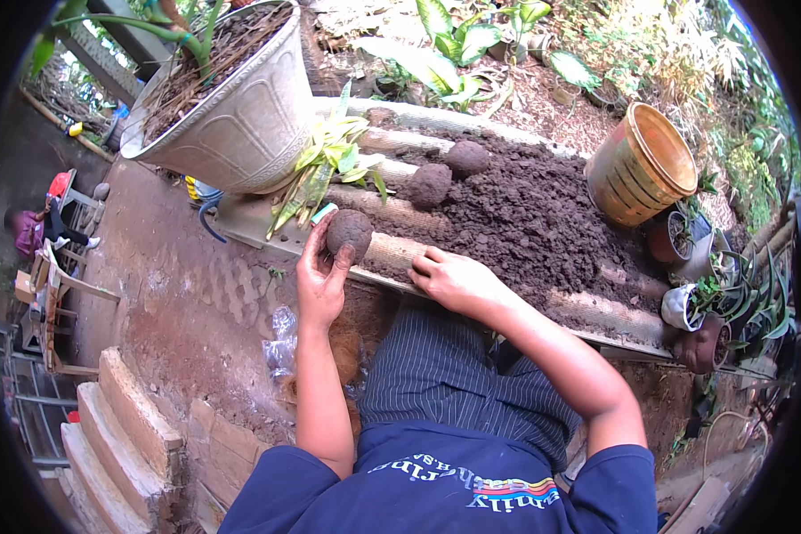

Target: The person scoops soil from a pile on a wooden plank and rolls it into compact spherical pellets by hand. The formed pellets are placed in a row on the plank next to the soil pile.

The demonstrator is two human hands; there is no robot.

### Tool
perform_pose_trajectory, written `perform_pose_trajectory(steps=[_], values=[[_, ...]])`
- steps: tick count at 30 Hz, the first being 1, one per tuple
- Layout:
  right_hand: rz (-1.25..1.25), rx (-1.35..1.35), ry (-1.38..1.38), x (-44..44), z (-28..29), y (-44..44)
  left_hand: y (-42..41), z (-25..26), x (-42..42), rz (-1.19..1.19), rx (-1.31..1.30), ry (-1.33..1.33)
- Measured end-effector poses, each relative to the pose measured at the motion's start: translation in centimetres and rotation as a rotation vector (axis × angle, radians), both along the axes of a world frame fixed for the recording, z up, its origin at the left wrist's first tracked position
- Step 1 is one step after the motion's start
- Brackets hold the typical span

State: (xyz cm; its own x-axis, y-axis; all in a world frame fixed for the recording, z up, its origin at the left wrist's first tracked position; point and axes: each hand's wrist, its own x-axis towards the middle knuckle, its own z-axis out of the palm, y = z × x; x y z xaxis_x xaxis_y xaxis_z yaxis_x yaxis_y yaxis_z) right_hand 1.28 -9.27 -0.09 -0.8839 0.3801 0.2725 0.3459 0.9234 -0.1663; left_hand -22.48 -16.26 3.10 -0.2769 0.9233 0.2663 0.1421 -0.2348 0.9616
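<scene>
My left hand (325, 277) holds a round ball of dark soil (349, 235) between fingers and thumb, over the front left edge of a ridged bench top (394, 253). Fingers curled, my right hand (450, 277) rests at the bench's front edge; whether anything is in it cannot be seen. Two more soil balls, one nearer (430, 185) and one farther (467, 158), lie side by side at the left of a spread heap of loose dark soil (541, 213). Cut variegated leaves (320, 173) lie behind my left hand, with a small pale green object (324, 213) beside the held ball.
A large pale planter (240, 113) stands at the bench's left end. An orange-brown plastic pot (631, 167) is behind the heap at right, near small potted plants (684, 307). Concrete steps (127, 434) lie lower left. A person (33, 230) sits far left.
</scene>
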Motion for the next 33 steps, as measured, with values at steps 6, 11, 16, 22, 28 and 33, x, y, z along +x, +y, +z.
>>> perform_pose_trajectory(steps=[6,11,16,22,28,33], values=[[0.25,0.156,-0.07,1.7,-0.1,1.8,-1.8,-1.8,-0.7,0.082,0.014,-0.105],[0.174,0.349,-0.078,0.3,0.5,2.2,-1.9,-4.2,0.2,0.162,0.077,-0.567],[-0.12,-0.209,0.028,-3.9,1.6,3.0,-2.1,-3.9,-0.6,0.166,0.093,-0.558],[0.218,0.076,0.02,-4.7,-2.0,2.7,-3.4,-3.8,-1.5,0.2,0.087,-0.528],[0.191,0.023,0.041,-2.0,-2.3,1.9,-4.8,-5.6,-1.4,0.212,-0.004,-0.55],[0.205,0.007,0.054,-1.1,-2.0,2.0,-4.3,-5.8,-1.1,0.176,0.01,-0.459]])
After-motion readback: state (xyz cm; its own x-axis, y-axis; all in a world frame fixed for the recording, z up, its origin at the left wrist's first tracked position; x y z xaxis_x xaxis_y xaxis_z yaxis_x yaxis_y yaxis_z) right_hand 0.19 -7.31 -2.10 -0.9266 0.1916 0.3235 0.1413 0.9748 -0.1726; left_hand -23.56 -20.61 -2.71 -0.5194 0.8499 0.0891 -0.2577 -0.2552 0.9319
